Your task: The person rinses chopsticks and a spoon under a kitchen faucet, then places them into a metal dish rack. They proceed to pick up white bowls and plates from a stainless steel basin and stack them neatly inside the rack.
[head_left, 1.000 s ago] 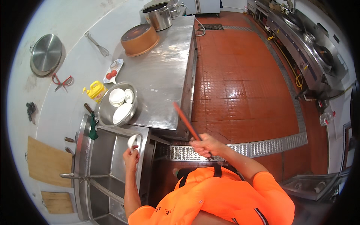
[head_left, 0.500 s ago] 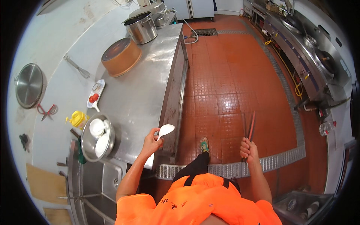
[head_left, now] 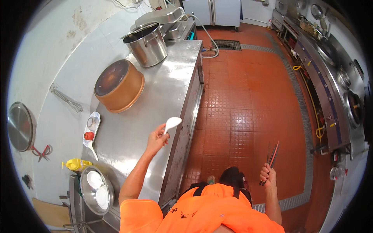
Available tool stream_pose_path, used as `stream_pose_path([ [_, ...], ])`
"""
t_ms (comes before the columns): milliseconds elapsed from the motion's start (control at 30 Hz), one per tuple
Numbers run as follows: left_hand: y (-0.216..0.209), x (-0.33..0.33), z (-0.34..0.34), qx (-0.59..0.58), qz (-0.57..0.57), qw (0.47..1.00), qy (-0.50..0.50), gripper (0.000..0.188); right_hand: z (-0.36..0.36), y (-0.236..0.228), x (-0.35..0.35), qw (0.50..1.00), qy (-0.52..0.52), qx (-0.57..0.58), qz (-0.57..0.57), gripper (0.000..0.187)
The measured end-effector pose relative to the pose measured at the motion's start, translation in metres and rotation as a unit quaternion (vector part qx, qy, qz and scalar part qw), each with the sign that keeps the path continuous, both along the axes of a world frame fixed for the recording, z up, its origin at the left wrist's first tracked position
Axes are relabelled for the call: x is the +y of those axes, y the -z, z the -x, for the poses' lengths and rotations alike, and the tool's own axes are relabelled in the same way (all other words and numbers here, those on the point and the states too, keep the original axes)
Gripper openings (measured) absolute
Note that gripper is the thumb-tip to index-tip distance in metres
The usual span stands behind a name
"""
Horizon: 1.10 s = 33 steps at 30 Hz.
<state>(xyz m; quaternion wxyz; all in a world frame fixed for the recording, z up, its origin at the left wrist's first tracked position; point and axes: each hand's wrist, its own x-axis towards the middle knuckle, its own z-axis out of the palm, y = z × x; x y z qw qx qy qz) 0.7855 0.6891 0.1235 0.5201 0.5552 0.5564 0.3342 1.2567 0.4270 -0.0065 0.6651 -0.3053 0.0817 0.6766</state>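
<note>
A person in an orange shirt walks beside a steel desk (head_left: 132, 139), the left hand (head_left: 156, 139) gripping one white spoon (head_left: 173, 123) by its handle, held in the air so that it appears above the desk's right edge. The spoon's bowl points away from the body and a little to the right, its long axis slanting across that edge. The right hand (head_left: 268, 175), closed over the red floor tiles well to the right of the desk, grips a bundle of long thin sticks (head_left: 274, 153), red and dark; they point away from the body, leaning slightly right, roughly along the desk's length. Their exact number cannot be told.

Toward the desk's far end stand one tall steel pot (head_left: 149, 46) and, nearer, one brown pot (head_left: 126, 93). Along the desk's left side sits one white dish (head_left: 95, 115) with two red pieces of food (head_left: 91, 135). By its near left corner are one yellow bottle (head_left: 77, 164) and one steel basin (head_left: 108, 186) holding white dishes (head_left: 102, 197), two of them clearly visible.

A second ago the spoon was over the sink at the desk's near end, and the sticks leaned left, toward the desk.
</note>
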Motion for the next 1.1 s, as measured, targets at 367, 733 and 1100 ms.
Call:
stream_pose_path([
  [367, -0.104, 0.262, -0.056, 0.229, -0.226, 0.912, -0.253, 0.021, -0.111, 0.014, 0.351, 0.991, -0.107, 0.023, -0.075, 0.016],
  [733, -0.131, 0.484, -0.035, 0.585, -0.404, 0.630, -0.311, 0.030, -0.179, -0.010, 0.592, 0.972, -0.218, 0.000, -0.084, 0.016],
  [1100, -0.103, 0.615, -0.028, 0.807, -0.251, 0.462, -0.270, 0.019, -0.205, -0.034, 0.776, 0.958, -0.280, -0.055, -0.034, 0.015],
])
